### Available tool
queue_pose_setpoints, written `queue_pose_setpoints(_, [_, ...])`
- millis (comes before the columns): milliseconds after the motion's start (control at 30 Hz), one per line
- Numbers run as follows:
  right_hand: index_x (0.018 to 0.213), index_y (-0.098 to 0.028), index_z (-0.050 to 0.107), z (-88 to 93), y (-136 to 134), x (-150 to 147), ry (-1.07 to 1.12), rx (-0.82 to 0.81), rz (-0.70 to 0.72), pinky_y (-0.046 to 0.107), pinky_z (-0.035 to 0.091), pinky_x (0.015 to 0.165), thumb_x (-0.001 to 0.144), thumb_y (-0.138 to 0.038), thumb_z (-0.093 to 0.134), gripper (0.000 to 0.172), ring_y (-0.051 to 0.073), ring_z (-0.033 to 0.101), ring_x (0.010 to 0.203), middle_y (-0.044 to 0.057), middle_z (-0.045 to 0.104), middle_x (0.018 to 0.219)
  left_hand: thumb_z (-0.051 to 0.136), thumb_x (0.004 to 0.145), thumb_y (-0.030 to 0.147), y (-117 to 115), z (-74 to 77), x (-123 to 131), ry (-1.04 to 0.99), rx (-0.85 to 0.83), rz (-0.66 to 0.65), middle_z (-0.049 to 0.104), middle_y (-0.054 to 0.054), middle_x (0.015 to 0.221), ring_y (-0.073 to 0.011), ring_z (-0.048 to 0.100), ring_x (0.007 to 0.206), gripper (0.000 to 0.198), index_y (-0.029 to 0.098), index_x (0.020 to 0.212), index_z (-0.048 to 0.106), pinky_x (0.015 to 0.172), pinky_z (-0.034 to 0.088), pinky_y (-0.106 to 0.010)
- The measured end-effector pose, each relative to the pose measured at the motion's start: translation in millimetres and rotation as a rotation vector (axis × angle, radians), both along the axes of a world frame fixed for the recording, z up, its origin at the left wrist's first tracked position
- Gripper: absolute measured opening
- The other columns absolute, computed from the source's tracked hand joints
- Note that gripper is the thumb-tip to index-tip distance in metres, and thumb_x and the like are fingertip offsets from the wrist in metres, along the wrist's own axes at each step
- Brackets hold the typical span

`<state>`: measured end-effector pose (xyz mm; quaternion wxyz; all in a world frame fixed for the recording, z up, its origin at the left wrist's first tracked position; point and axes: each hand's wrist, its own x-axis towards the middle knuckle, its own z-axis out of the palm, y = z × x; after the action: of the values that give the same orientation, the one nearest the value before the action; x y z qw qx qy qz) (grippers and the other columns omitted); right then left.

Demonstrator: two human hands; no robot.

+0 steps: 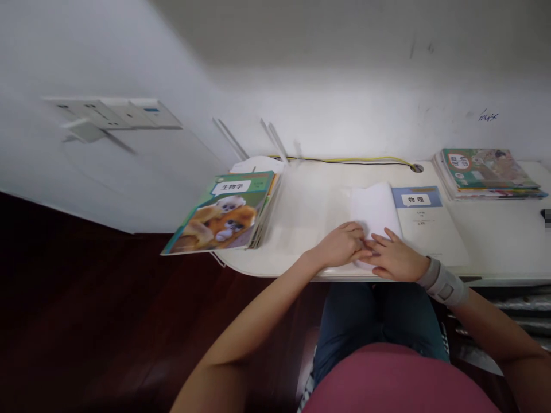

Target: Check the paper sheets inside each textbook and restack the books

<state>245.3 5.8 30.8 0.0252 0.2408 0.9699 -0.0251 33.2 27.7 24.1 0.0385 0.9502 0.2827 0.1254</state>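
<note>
A physics textbook (426, 232) with a blue band and a pale cover lies on the white desk in front of me. White paper (375, 203) is folded over its left part, and the fold bulges a little. The curled fingers of my left hand (343, 245) pinch the paper near its lower left edge. Beside it, my right hand (399, 258), with a grey band round the wrist, rests on the paper and the book's lower part with its fingers spread. The fingertips of both hands meet or nearly meet; the paper's edge beneath them is partly hidden.
A stack of books topped by a green biology textbook (224, 221) overhangs the desk's left end, in front of a white router (258, 164) with antennas. Another book stack (486, 172) stands at the right. A yellow cable (365, 160) runs along the wall; wall sockets (116, 113) are at left.
</note>
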Motion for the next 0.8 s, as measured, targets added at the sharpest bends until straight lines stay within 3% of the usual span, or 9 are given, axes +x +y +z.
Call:
queue_pose_setpoints(133, [0.125, -0.025, 0.056, -1.8, 0, 0, -0.009, 0.031, -0.014, 0.059, 0.024, 0.102, 0.089, -0.037, 0.049, 0.039, 0.034, 0.039, 0.126, 0.014, 0.045, 0.138, 0.048, 0.089, 0.041, -10, 2.6, -10, -0.042, -0.044, -0.023, 0.066, -0.006, 0.110, -0.0243, 0.048, 0.119, 0.033, 0.019, 0.081, 0.071, 0.102, 0.037, -0.040])
queue_pose_setpoints(300, [0.136, -0.031, 0.044, -4.4, 0, 2, -0.014, 0.033, -0.010, 0.061, 0.024, 0.100, 0.086, -0.053, 0.048, 0.055, 0.039, 0.037, 0.127, 0.015, 0.040, 0.142, 0.057, 0.078, 0.018, -11, 10.1, -20, 0.073, -0.159, -0.033, 0.054, -0.006, 0.132, -0.0260, 0.033, 0.134, 0.014, 0.020, 0.083, 0.069, 0.109, 0.030, -0.042])
queue_pose_setpoints(400, [0.136, -0.035, 0.043, -7.1, -2, -1, -0.022, 0.011, -0.013, 0.064, 0.022, 0.100, 0.082, -0.060, 0.049, 0.060, 0.042, 0.035, 0.128, 0.014, 0.037, 0.144, 0.054, 0.072, 0.011, -9, 15.7, -16, 0.081, -0.197, -0.051, 0.060, -0.004, 0.122, -0.0247, 0.042, 0.126, 0.018, 0.022, 0.079, 0.067, 0.106, 0.032, -0.042])
queue_pose_setpoints(500, [0.138, -0.035, 0.041, -9.9, -3, -3, -0.026, -0.005, -0.023, 0.065, 0.023, 0.098, 0.080, -0.064, 0.049, 0.065, 0.043, 0.034, 0.127, 0.015, 0.039, 0.142, 0.053, 0.073, 0.011, -5, 21.4, -9, 0.010, -0.209, -0.114, 0.066, -0.005, 0.101, -0.0213, 0.056, 0.103, 0.016, 0.021, 0.070, 0.065, 0.097, 0.040, -0.039])
queue_pose_setpoints(633, [0.138, -0.035, 0.040, -12.2, -3, -6, -0.031, -0.028, -0.045, 0.065, 0.024, 0.098, 0.079, -0.065, 0.050, 0.067, 0.042, 0.033, 0.128, 0.016, 0.041, 0.140, 0.053, 0.071, 0.009, -2, 25.9, -3, -0.035, -0.223, -0.174, 0.066, -0.003, 0.091, -0.0183, 0.057, 0.091, 0.017, 0.020, 0.062, 0.062, 0.090, 0.043, -0.034])
queue_pose_setpoints(800, [0.134, -0.031, 0.047, -7.2, -6, -6, 0.034, -0.089, -0.007, 0.062, 0.024, 0.102, 0.084, -0.059, 0.049, 0.058, 0.038, 0.034, 0.130, 0.016, 0.044, 0.138, 0.053, 0.080, 0.020, -9, 15.6, 1, 0.086, -0.071, -0.016, 0.065, -0.008, 0.092, -0.0222, 0.056, 0.095, 0.013, 0.018, 0.080, 0.066, 0.097, 0.038, -0.041])
